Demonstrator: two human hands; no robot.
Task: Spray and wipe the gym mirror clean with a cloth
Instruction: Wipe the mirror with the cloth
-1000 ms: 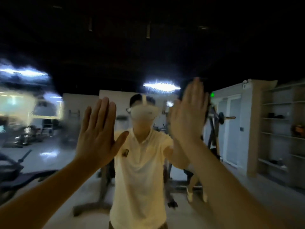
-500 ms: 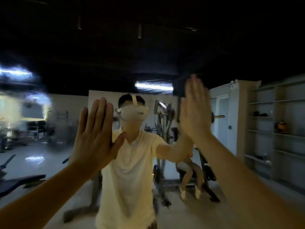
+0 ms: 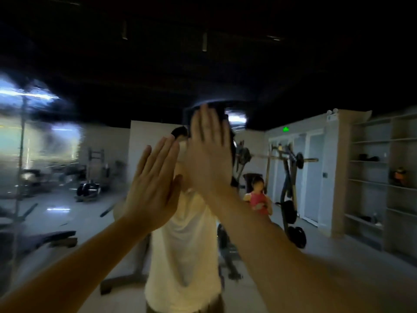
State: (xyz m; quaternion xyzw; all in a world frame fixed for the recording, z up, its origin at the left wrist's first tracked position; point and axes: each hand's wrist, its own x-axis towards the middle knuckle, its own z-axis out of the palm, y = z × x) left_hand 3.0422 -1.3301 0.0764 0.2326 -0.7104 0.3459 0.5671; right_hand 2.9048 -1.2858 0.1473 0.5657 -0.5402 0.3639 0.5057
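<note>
Left hand (image 3: 153, 190), right hand (image 3: 208, 154) raised, fingers straight.

Glossy glass all over the mirror (image 3: 67, 154) — hazy and streaked with smears at the left, cleaner and sharper to the right. Dark cloth (image 3: 221, 107) peeking out behind the right hand (image 3: 207, 154), matt, soft-looking, weave too blurred to tell. In the reflection: pale shirt (image 3: 185, 245), plain matt fabric, lightly creased. Smooth floor (image 3: 327, 256) with a dull sheen, catching streaks of light at the left. Gym machine (image 3: 287, 177) in dark painted metal, with black weight plates (image 3: 297, 237) — matt, rubbery or coated, hard to say. Shelving (image 3: 372, 177) matt and flat, grey panels with pale wood-look edges. Ceiling (image 3: 203, 64) flat black, dead matt.
</note>
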